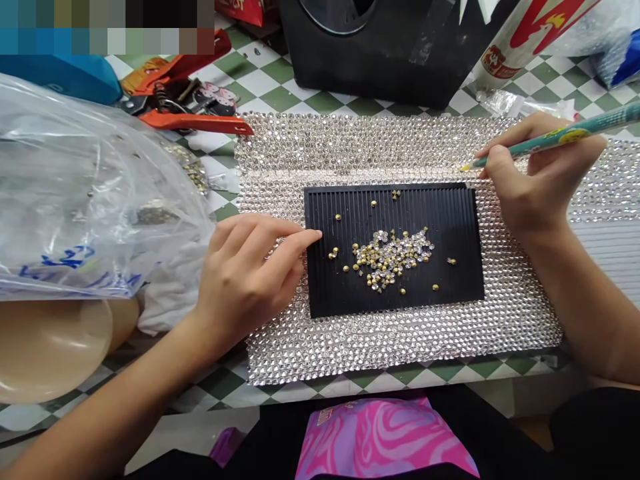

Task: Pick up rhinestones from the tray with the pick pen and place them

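Observation:
A black ridged tray [325, 287] lies on a sheet covered in rows of shiny rhinestones [350, 143]. Loose gold-backed stones [393, 260] are heaped near the tray's middle, with a few scattered around. My left hand [253, 267] touches the tray's left edge with its index fingertip, the fingers bent together and the thumb partly hidden. My right hand [540, 177] holds a green pen-like tool [555, 139], its yellow tip on the sheet just above the tray's upper right corner, by a paler band without stones.
A clear plastic bag [100, 200] and a beige bowl [55, 347] stand at the left. Red-handled pliers [195, 122] lie at the upper left. Behind the sheet are a black box [370, 60] and a white-red tube [525, 40].

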Demonstrator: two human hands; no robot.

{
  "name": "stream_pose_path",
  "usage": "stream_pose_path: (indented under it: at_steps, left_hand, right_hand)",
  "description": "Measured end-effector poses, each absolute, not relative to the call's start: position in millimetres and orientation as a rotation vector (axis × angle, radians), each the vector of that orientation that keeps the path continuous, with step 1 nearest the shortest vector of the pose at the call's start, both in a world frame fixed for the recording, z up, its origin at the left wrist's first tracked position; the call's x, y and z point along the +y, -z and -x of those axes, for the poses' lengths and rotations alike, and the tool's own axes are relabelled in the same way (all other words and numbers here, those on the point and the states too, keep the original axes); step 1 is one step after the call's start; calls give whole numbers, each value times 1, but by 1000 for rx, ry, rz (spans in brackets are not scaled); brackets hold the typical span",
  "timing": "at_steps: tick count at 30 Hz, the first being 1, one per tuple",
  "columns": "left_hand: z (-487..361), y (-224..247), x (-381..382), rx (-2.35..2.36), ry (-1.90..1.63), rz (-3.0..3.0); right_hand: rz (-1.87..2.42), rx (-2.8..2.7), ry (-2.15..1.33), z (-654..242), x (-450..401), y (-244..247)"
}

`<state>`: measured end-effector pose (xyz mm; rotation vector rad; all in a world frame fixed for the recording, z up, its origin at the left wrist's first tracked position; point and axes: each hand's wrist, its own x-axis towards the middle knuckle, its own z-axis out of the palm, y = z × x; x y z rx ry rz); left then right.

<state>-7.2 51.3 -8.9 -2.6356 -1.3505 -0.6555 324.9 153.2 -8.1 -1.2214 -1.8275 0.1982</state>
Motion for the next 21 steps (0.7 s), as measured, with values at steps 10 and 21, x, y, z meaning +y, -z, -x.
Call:
stream_pose_path:
  at_steps: [10, 21]
  left_hand:
    - [8, 10, 53, -1286, 701, 2622]
    - [7, 10, 52, -1321, 688, 2644]
  right_hand:
    - [1265, -1806, -174, -324, 153, 6]
    - [1216, -1832, -106, -327, 156, 11]
